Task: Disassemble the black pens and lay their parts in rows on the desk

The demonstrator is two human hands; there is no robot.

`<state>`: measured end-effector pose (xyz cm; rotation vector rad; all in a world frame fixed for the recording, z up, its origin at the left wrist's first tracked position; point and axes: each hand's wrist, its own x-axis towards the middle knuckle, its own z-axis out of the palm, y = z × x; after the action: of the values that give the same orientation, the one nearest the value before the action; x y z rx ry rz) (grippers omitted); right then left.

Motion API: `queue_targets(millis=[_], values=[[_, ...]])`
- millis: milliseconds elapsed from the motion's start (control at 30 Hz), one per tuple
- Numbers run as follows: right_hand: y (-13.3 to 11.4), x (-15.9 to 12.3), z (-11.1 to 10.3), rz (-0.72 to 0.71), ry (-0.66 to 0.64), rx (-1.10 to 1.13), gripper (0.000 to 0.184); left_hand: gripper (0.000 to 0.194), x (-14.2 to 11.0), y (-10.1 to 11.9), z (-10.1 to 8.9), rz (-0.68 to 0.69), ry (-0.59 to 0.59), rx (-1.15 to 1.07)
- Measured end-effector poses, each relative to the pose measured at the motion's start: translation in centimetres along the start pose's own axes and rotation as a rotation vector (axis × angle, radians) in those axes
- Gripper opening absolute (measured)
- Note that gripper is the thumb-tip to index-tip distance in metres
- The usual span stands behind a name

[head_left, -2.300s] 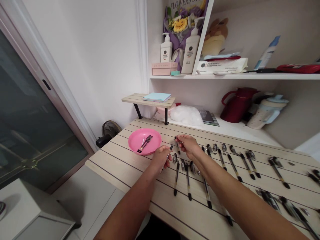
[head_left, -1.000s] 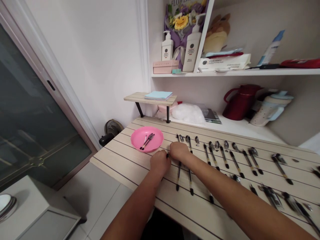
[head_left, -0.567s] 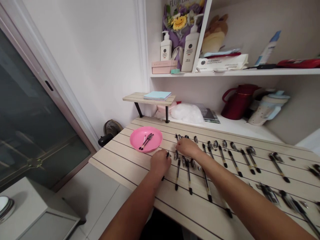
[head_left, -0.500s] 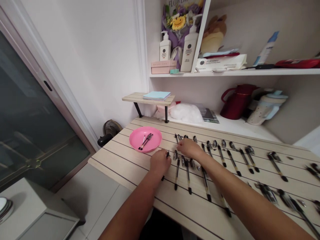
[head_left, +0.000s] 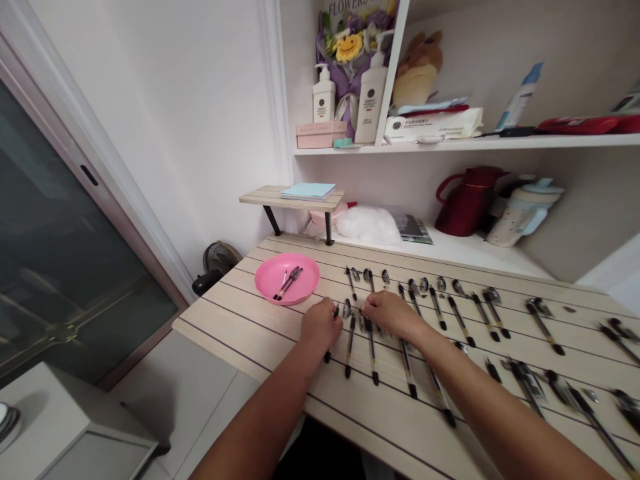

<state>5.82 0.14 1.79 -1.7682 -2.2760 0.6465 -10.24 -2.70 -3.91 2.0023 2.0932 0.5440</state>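
Observation:
My left hand (head_left: 320,327) is closed around a black pen (head_left: 328,355), whose ends stick out above and below the fist. To its right, my right hand (head_left: 390,312) is closed in a pinch over the upper ends of the pens; whatever its fingertips hold is hidden. Beneath and beside it lie several clear-barrelled pens with black ends, such as this pen (head_left: 351,347). Small dark, glossy pieces, one of them a rounded piece (head_left: 347,308), sit near the pen ends. Behind my left hand, a pink dish (head_left: 311,279) holds a few pens (head_left: 289,283).
More pens and glossy pieces spread in rows over the slatted table (head_left: 240,327) to the right. At the back stand a small raised shelf (head_left: 260,195) with paper pads, a bag of white stuffing (head_left: 373,225), a red jug (head_left: 465,203) and a tumbler (head_left: 520,217).
My right hand has moved nearer to me, from the back row of pens to the front row. My left hand stays closed on its pen. The view has shifted slightly.

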Motion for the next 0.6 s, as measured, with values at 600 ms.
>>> queue_targets(millis=[600], values=[[0.1,-4.9,1.6,-0.07,0.006,-0.04,0.022,0.025,1.4,-2.8,-2.6,-0.145,0.417,-0.533]])
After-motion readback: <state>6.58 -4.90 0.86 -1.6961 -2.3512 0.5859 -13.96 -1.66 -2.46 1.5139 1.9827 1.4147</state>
